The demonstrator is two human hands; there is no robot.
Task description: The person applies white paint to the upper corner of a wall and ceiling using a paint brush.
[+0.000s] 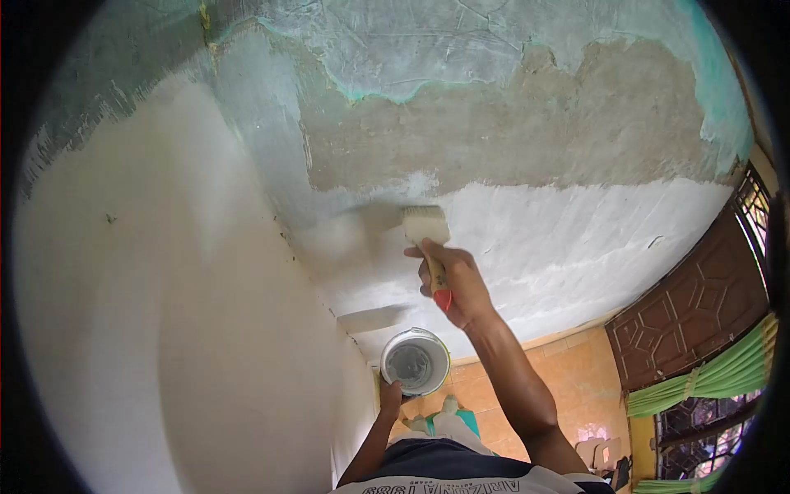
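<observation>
Where two walls meet in a corner, the right hand [457, 284] is closed tight around the wooden, red-tipped handle of a flat pale-bristled paintbrush [426, 224]. Its bristles press against the far wall [592, 239], just at the upper edge of the white coat there. Below and nearer, the left hand [390, 397] grips the rim of a small round white paint pail [415, 362], held close to the corner line and well below the brush; the pail's inside looks grey-white with paint. On the far wall the lower band is white, above it runs a broad strip of bare grey plaster [535, 123], and higher up lies cracked, patchy turquoise old paint [720, 99]. The left wall [148, 288] is smooth white nearly all over, with a ragged grey-green edge at its top. Down to the right lies an orange tiled floor [576, 387]. At the right edge stands a brown carved wooden door [691, 309], with green curtains [724, 375] gathered beside a dark window grille [699, 445]. Two pale shapes [599, 453] on the floor near the door may be sandals, though they are too small to be sure.
</observation>
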